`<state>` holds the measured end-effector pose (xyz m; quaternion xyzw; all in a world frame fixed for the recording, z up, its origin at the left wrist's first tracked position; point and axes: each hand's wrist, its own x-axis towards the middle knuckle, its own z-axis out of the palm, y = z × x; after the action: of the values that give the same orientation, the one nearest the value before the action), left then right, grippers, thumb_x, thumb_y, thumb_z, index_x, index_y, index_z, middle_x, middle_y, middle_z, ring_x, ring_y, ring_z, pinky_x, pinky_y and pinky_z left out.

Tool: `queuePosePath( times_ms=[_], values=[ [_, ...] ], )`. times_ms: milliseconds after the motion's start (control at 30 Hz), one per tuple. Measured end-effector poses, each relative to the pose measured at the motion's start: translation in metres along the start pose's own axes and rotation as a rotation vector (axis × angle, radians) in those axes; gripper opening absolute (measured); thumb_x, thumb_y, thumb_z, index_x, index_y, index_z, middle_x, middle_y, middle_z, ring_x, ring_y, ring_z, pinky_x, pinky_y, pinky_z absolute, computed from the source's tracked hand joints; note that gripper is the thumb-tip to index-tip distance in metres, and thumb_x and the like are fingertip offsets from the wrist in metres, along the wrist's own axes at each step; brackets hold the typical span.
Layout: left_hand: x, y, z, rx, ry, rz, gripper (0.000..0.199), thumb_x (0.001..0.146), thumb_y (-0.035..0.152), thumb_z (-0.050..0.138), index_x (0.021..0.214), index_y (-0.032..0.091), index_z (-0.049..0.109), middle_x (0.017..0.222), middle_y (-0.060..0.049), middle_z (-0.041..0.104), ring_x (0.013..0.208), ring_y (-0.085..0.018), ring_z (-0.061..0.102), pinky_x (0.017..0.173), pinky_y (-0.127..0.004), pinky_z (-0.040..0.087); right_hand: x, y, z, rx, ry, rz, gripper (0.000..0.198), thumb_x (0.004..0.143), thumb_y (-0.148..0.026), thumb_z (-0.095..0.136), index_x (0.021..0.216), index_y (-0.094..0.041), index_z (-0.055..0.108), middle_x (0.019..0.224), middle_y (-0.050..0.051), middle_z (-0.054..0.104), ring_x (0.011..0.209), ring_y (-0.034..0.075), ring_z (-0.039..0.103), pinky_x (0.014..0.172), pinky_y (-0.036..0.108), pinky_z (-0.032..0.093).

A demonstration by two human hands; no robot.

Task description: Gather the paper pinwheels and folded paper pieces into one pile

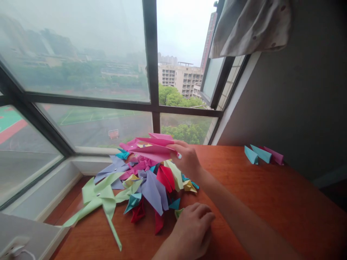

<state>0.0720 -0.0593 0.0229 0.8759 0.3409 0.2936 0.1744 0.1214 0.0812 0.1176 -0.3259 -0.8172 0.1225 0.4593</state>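
Two hands at a heap of folded paper shapes (146, 180).
Right hand (187, 159) pinches a pink paper piece (151, 148); left hand (193, 227), loosely curled and empty, rests on the wooden table (257, 195).

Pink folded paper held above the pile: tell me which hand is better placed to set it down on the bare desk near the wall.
Right. The right hand already grips the pink folded paper, lifted over the pile. The left hand rests curled on the desk, holding nothing visible.

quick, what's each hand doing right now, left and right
Left hand: curled, knuckles up, resting on the table beside the pile of folded papers; whether it grips anything cannot be told.
Right hand: closed on a pink folded paper, lifted above the pile.
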Motion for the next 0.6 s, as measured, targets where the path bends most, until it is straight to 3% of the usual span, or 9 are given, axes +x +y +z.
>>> queuePosePath(
  times_ms=[133, 233, 400, 600],
  values=[
    [0.0, 0.0, 0.0, -0.034, -0.014, -0.015, 0.034, 0.075, 0.009, 0.053, 0.106, 0.022, 0.057, 0.107, -0.007, 0.065, 0.096, -0.023, 0.06, 0.079, -0.034, 0.052, 0.01, -0.024, 0.034, -0.178, -0.308, -0.132, 0.03, 0.085, -0.017, 0.058, 0.114, -0.023, 0.066, 0.124, 0.007, 0.062, 0.116, 0.024, 0.053, 0.1, 0.04, 0.044],
    [0.001, 0.001, -0.001, -0.047, -0.021, -0.012, 0.036, 0.074, 0.008, 0.053, 0.107, 0.021, 0.056, 0.108, -0.006, 0.064, 0.097, -0.023, 0.06, 0.08, -0.034, 0.051, -0.005, -0.021, 0.033, -0.194, -0.392, -0.172, 0.038, 0.085, -0.018, 0.059, 0.122, -0.022, 0.06, 0.128, 0.009, 0.059, 0.117, 0.025, 0.053, 0.1, 0.042, 0.044],
    [0.0, 0.003, -0.002, -0.026, -0.032, -0.001, 0.033, 0.076, 0.009, 0.052, 0.107, 0.02, 0.057, 0.105, -0.008, 0.065, 0.091, -0.022, 0.061, 0.078, -0.033, 0.051, -0.046, 0.02, -0.018, -0.106, -0.228, -0.006, 0.038, 0.088, -0.022, 0.057, 0.126, -0.025, 0.057, 0.126, 0.006, 0.062, 0.118, 0.021, 0.055, 0.102, 0.038, 0.045],
    [0.001, 0.002, -0.006, -0.028, -0.05, -0.024, 0.034, 0.079, 0.006, 0.048, 0.109, 0.02, 0.057, 0.107, -0.007, 0.065, 0.094, -0.023, 0.06, 0.079, -0.035, 0.051, -0.107, 0.109, -0.101, -0.23, 0.018, 0.353, 0.034, 0.088, -0.033, 0.053, 0.119, -0.023, 0.061, 0.12, 0.008, 0.065, 0.108, 0.023, 0.062, 0.09, 0.037, 0.052]
  ],
)
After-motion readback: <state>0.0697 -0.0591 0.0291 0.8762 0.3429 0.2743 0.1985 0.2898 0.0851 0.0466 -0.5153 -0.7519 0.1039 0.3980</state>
